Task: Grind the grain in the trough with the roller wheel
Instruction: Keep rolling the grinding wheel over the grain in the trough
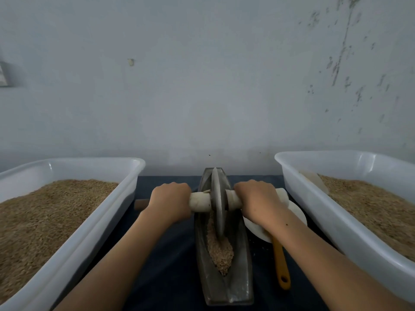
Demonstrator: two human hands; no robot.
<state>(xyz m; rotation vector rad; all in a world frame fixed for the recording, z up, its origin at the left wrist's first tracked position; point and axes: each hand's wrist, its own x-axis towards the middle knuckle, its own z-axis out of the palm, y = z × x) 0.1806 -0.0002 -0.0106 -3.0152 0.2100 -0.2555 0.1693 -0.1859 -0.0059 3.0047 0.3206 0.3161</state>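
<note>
A long grey boat-shaped trough lies lengthwise on the dark cloth in front of me. Brown grain fills its groove toward the near end. A grey metal roller wheel stands upright in the groove at the far half of the trough, on a pale wooden axle that crosses it. My left hand grips the axle left of the wheel. My right hand grips it right of the wheel. Both hands hide most of the handle ends.
A white plastic tub heaped with brown grain stands on the left, another white tub with grain on the right. A white bowl and a yellow-handled tool lie just right of the trough. A pale wall stands close behind.
</note>
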